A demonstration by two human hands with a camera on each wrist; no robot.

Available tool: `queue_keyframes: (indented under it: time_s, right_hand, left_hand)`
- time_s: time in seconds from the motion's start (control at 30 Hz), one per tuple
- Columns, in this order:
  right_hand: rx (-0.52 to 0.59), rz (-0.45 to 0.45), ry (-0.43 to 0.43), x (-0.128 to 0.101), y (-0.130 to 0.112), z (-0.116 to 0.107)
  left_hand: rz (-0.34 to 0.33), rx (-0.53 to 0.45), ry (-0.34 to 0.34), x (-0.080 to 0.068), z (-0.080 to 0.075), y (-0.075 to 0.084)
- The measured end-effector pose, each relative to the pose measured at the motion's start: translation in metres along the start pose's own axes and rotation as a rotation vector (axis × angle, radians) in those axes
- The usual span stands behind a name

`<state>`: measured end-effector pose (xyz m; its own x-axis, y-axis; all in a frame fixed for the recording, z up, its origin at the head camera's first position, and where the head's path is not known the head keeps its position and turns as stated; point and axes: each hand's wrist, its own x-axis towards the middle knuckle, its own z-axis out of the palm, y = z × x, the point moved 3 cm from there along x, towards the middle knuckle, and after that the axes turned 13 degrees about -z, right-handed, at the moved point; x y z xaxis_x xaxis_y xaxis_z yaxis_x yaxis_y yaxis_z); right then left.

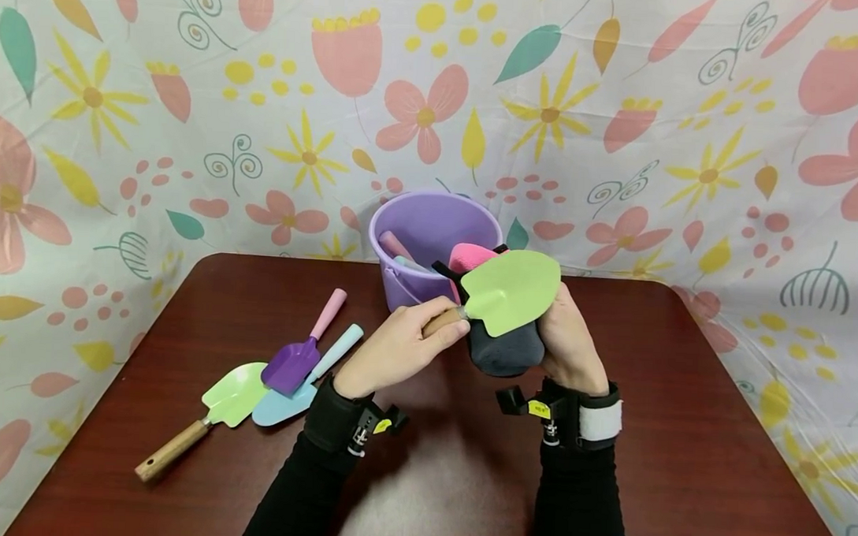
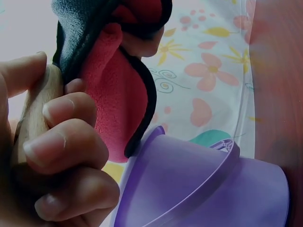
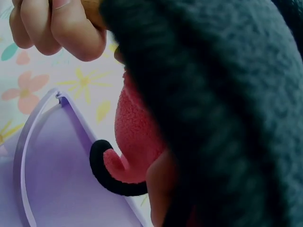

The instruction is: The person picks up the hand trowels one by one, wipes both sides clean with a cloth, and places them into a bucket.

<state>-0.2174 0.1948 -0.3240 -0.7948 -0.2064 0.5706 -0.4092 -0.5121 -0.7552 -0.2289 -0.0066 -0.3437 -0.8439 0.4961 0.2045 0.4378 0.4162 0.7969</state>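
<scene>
Held trowel (image 1: 515, 291) near bucket rim (image 1: 379, 250)

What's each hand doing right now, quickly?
Left hand: closed, holding a green trowel by its wooden handle.
Right hand: closed, holding a gray-and-pink cloth.

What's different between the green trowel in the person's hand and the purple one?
The held trowel has a green blade; the purple trowel has a purple one.
The held trowel has a wooden handle, the purple trowel a pink handle.
The held trowel is gripped in the left hand; the purple trowel lies untouched, overlapping the blue trowel.
Both have a blade and a straight handle.
</scene>
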Motion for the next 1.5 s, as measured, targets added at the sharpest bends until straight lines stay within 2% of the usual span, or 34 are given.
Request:
queue_keyframes:
  time_s: [0.2, 0.4, 0.67, 1.1, 1.5]
  right_hand:
    - [-0.027, 0.044, 0.007, 0.001, -0.001, -0.001]
    - [-0.09, 0.07, 0.054, 0.003, -0.005, -0.003]
    - [-0.087, -0.007, 0.155, 0.004, -0.014, -0.007]
    - [0.11, -0.111, 0.291, 0.003, -0.016, -0.016]
    - [0.135, -0.143, 0.326, 0.002, -0.017, -0.02]
  left_hand:
    - [-0.015, -0.021, 0.047, -0.001, -0.002, -0.002]
    - [-0.05, -0.066, 0.091, -0.001, -0.007, -0.006]
    - [-0.091, -0.083, 0.125, 0.002, -0.012, -0.011]
    - [-0.093, -0.055, 0.083, 0.002, -0.006, -0.014]
    - [-0.084, -0.048, 0.026, 0.002, 0.0, -0.01]
